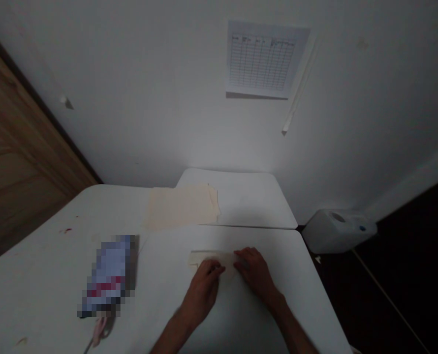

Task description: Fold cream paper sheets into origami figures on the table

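A small folded cream-coloured piece of paper or cloth [208, 257] lies flat on the white table [49, 275] in front of me. My left hand [203, 287] rests on its near edge with the fingers curled down onto it. My right hand [255, 273] lies on its right end, fingers bent and pressing it to the table. Both hands touch the piece and cover part of it. Whether either hand grips it or only presses on it is hard to tell in the dim light.
A larger cream sheet [182, 206] lies further back on the table. A blurred-out object [108, 276] sits to the left, with scissors [99, 332] near it. A second white table [241, 196] stands behind, a white container [337, 230] on the floor at right, a chart [263, 59] on the wall.
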`<act>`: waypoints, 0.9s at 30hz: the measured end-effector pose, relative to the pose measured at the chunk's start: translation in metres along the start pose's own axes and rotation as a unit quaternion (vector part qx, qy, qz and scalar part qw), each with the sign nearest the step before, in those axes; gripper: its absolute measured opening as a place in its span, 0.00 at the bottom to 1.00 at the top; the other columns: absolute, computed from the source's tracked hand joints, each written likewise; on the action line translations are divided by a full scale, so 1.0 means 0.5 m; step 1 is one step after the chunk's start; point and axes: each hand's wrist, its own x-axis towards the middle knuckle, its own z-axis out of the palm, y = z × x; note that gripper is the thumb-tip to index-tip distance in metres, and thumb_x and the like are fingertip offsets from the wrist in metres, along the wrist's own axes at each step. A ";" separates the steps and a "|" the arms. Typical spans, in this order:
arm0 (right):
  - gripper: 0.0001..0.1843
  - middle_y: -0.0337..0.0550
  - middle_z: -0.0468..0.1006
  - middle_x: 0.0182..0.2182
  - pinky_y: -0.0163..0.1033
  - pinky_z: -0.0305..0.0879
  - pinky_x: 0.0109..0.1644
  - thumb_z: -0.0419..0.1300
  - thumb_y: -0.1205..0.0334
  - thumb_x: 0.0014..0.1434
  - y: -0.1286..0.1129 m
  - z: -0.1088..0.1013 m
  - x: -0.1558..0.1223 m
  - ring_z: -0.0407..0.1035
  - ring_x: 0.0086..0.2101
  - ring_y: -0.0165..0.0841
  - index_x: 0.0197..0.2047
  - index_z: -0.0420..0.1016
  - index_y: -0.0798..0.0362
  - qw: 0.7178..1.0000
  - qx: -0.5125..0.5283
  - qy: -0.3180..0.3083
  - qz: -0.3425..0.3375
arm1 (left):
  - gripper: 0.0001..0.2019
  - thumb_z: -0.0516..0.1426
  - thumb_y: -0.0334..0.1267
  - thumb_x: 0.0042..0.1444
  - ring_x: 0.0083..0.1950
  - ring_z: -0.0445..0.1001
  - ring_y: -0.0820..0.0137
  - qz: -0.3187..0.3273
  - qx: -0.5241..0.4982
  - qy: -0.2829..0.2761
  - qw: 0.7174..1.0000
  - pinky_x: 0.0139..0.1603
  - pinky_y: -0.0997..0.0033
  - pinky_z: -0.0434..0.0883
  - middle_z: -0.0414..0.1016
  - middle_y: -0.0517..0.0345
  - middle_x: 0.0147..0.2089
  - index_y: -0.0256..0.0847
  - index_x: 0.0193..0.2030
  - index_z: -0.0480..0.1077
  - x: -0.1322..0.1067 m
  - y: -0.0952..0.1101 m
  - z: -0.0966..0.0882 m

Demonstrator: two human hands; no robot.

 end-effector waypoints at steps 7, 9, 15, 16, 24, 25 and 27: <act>0.08 0.41 0.78 0.37 0.41 0.63 0.51 0.61 0.67 0.60 0.002 -0.004 -0.002 0.69 0.41 0.35 0.42 0.79 0.48 1.000 0.022 -0.007 -0.009 | 0.26 0.54 0.37 0.62 0.61 0.62 0.56 -0.077 0.087 0.024 0.993 0.60 0.47 0.65 0.62 0.45 0.61 0.45 0.66 0.55 -0.022 -0.097 -0.089; 0.06 0.41 0.78 0.36 0.40 0.63 0.50 0.61 0.67 0.61 0.004 -0.004 -0.001 0.69 0.40 0.34 0.39 0.79 0.48 1.000 0.025 -0.003 -0.012 | 0.25 0.55 0.38 0.61 0.60 0.64 0.57 -0.066 0.057 0.000 0.996 0.59 0.47 0.65 0.66 0.46 0.60 0.45 0.64 0.57 -0.022 -0.123 -0.099; 0.07 0.40 0.78 0.35 0.39 0.63 0.49 0.63 0.70 0.58 0.015 -0.004 -0.002 0.69 0.39 0.34 0.36 0.79 0.48 0.999 0.032 -0.002 -0.036 | 0.05 0.56 0.37 0.59 0.46 0.73 0.63 -0.046 0.008 -0.042 0.998 0.48 0.57 0.72 0.76 0.53 0.41 0.43 0.41 0.73 -0.003 -0.140 -0.104; 0.09 0.40 0.78 0.35 0.39 0.63 0.49 0.63 0.72 0.58 0.017 -0.004 -0.002 0.69 0.39 0.34 0.37 0.80 0.48 0.999 0.031 -0.001 -0.041 | 0.05 0.56 0.36 0.59 0.44 0.73 0.64 -0.036 0.003 -0.048 0.998 0.46 0.59 0.72 0.76 0.53 0.39 0.43 0.38 0.74 0.000 -0.137 -0.106; 0.15 0.41 0.77 0.38 0.39 0.65 0.46 0.59 0.76 0.58 0.026 -0.022 -0.011 0.68 0.40 0.34 0.42 0.80 0.47 0.994 -0.030 -0.033 -0.104 | 0.09 0.52 0.30 0.62 0.44 0.72 0.65 0.026 0.076 -0.069 0.994 0.44 0.64 0.73 0.76 0.52 0.39 0.40 0.40 0.74 -0.006 -0.120 -0.115; 0.16 0.42 0.77 0.38 0.39 0.64 0.47 0.58 0.76 0.59 0.027 -0.025 -0.013 0.68 0.40 0.34 0.43 0.79 0.46 0.991 -0.048 -0.041 -0.114 | 0.10 0.51 0.30 0.62 0.44 0.72 0.65 0.032 0.092 -0.076 0.992 0.45 0.63 0.74 0.76 0.52 0.40 0.40 0.41 0.74 -0.009 -0.119 -0.114; 0.17 0.42 0.77 0.40 0.40 0.64 0.47 0.57 0.75 0.61 0.027 -0.032 -0.016 0.68 0.40 0.35 0.45 0.78 0.45 0.985 -0.088 -0.060 -0.136 | 0.13 0.50 0.29 0.62 0.46 0.72 0.65 0.045 0.124 -0.087 0.987 0.47 0.62 0.74 0.76 0.52 0.41 0.41 0.44 0.74 -0.016 -0.119 -0.113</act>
